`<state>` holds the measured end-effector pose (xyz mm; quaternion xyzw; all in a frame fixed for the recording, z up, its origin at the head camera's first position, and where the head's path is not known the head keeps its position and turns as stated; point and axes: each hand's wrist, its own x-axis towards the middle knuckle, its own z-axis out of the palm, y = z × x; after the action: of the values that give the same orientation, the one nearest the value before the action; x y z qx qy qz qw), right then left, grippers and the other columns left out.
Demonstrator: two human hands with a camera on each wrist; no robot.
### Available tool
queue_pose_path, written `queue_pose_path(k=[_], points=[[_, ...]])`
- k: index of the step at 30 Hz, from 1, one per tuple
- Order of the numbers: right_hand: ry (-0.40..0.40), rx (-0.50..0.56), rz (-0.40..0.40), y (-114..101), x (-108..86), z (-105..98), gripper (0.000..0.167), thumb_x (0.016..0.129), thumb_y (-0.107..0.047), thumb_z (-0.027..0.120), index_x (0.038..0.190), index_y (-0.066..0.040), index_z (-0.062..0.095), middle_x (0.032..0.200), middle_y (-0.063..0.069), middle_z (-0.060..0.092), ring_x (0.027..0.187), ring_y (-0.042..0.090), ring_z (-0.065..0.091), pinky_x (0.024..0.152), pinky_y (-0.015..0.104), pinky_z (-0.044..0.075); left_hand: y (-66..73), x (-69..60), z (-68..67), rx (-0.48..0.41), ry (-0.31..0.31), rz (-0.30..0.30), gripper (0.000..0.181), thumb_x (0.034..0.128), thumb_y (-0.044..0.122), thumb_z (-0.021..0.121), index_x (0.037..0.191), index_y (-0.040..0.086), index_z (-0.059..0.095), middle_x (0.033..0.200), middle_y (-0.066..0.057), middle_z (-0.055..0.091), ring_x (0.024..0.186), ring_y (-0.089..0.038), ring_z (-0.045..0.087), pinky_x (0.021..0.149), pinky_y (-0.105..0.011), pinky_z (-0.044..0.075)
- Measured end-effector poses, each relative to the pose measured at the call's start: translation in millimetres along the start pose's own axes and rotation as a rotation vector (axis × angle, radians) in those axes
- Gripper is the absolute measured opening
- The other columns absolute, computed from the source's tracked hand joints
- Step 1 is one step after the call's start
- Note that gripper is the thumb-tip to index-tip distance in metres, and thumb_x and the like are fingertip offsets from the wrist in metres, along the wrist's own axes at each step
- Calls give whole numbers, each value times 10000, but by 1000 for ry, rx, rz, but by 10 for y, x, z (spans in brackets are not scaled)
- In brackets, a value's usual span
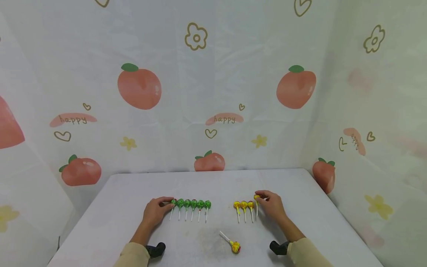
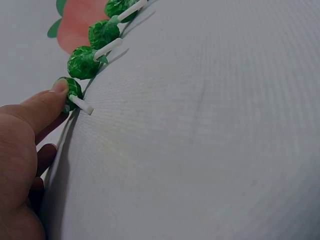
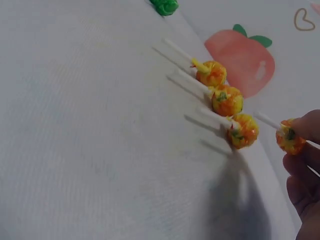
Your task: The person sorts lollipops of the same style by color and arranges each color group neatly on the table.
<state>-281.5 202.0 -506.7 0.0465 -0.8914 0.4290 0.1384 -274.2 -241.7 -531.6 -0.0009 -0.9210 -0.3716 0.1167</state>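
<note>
My left hand [image 1: 156, 211] pinches the wrapped head of a green lollipop [image 2: 75, 95] at the left end of a row of several green lollipops [image 1: 194, 203]. Their white sticks point toward me. On the right, my right hand [image 1: 272, 205] holds a yellow lollipop [image 3: 290, 137] by its head between thumb and fingers. That one is just to the right of a row of 3 yellow lollipops [image 1: 244, 204], apart from them; in the right wrist view it looks raised off the table. Another yellow lollipop [image 1: 235, 247] lies alone nearer me, stick angled up-left.
All the lollipops lie on a white-covered table [image 1: 133, 185]. Behind it hangs a pale curtain [image 1: 213, 81] printed with fruit, hearts and flowers. A black wrist mount [image 1: 156, 250] sits at the left wrist, and another black mount [image 1: 278, 247] at the right.
</note>
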Motion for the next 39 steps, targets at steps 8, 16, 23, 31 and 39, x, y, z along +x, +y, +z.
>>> queue_pose_path(k=[8,16,23,31,39], points=[[-35,-6,12,152,-14,18,192,868,-36,698,1057,-42,727,980,41,693,891,199,609,769,375,477,20,12,-4,2,-6,1,281,824,213,777,1093,136,751,926,0,670,808,-169,549,730,-374,424],[-58,-36,53,191,-82,60,186,861,-30,698,1045,-30,723,980,58,696,873,203,624,776,397,494,25,9,-4,-7,-10,2,278,824,213,779,1089,133,753,915,5,676,788,-156,556,719,-368,430],[-64,-26,54,196,-107,86,183,866,-30,689,1047,-39,720,1004,60,692,914,216,629,815,423,497,0,16,9,-12,-9,-13,285,819,213,778,1093,135,752,936,1,680,784,-148,559,719,-362,431],[-54,-18,46,201,-120,92,170,853,-11,686,1015,-44,727,970,50,695,876,200,629,785,400,498,-22,26,16,-5,-7,-1,284,817,214,780,1089,136,753,931,-1,682,782,-149,563,719,-365,434],[-66,4,42,196,-117,98,179,854,-12,689,1026,-43,726,991,53,696,897,203,633,811,416,497,-15,23,17,2,1,4,273,820,207,782,1081,132,755,922,-3,684,778,-156,564,719,-370,434]])
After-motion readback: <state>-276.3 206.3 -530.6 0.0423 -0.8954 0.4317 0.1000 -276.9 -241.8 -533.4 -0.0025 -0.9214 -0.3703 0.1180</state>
